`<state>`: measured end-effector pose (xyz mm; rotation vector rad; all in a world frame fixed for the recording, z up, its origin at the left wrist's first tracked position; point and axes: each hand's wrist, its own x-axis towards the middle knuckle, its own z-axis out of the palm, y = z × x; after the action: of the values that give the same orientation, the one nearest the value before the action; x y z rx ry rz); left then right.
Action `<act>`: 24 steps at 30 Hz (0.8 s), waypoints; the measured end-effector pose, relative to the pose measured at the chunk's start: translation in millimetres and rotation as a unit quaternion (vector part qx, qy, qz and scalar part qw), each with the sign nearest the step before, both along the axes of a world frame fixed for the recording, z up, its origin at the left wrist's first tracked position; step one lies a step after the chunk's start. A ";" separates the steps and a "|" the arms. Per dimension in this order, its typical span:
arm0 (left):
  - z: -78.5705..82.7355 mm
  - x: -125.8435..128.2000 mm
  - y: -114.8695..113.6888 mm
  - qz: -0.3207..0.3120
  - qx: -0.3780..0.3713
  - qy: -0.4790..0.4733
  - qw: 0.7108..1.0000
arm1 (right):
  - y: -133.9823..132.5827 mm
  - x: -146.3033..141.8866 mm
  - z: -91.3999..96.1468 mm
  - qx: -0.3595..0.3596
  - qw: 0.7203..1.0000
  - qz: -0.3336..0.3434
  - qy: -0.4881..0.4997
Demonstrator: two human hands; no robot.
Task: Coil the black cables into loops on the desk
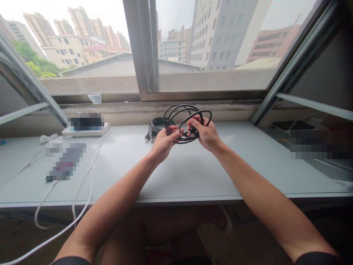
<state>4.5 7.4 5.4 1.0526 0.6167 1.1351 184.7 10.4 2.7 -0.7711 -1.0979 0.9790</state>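
Over the middle of the grey table [193,173], just before the window sill, both hands hold a loose coil of black cable [180,106] clear of the surface.

- **Left hand** [164,141]: closed around the near left side of the coil, thumb on top and fingers curled beneath the strands.
- **Right hand** [207,134]: closed on the right side, pinching the strands with what looks like a dark plug or tie. The detail there is too small to tell.
- **Coil**: several wide loops stand up unevenly above the hands and are not bound together.
- **Second bundle of black cable** [156,126]: lies on the table just behind the left hand, near the held coil but apart from it.
- **Surroundings**: a white power strip [82,133] with white leads [91,173] trailing over the table edge lies well to the left, and a clear plastic cup [95,98] stands on the sill.

**Risks, as a judgement:** the loops appear springy and are pinned at only two places, so a slackened grip could let them splay and cross into a tangle. A low sweep of the coil could catch the second bundle and drag it along. A dangling end might whip against the sill.
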 end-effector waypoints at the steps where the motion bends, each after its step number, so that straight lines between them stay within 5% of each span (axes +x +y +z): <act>1: -0.2 1.0 -0.8 -0.012 0.014 -0.009 1.000 | 2.3 0.2 -2.9 -0.001 1.000 -0.012 -0.005; 7: -9.2 8.9 -0.9 0.018 0.101 0.042 0.994 | 8.7 -1.6 -12.6 0.000 0.999 -0.041 -0.013; 11: -5.1 4.8 4.7 0.073 0.057 0.030 0.995 | 3.4 -7.3 -12.3 -0.014 1.000 -0.015 -0.014; 18: 16.9 -16.0 7.4 -0.086 0.033 0.019 0.996 | 5.1 -9.1 -13.8 -0.065 0.997 -0.022 0.043; 24: 2.0 -27.1 24.9 0.014 0.160 0.186 0.969 | 1.1 -7.6 -2.7 -0.034 0.993 0.046 0.105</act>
<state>-22.6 32.3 7.5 1.5606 0.7583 1.0916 177.2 11.5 -0.1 -0.6605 -0.9270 1.1531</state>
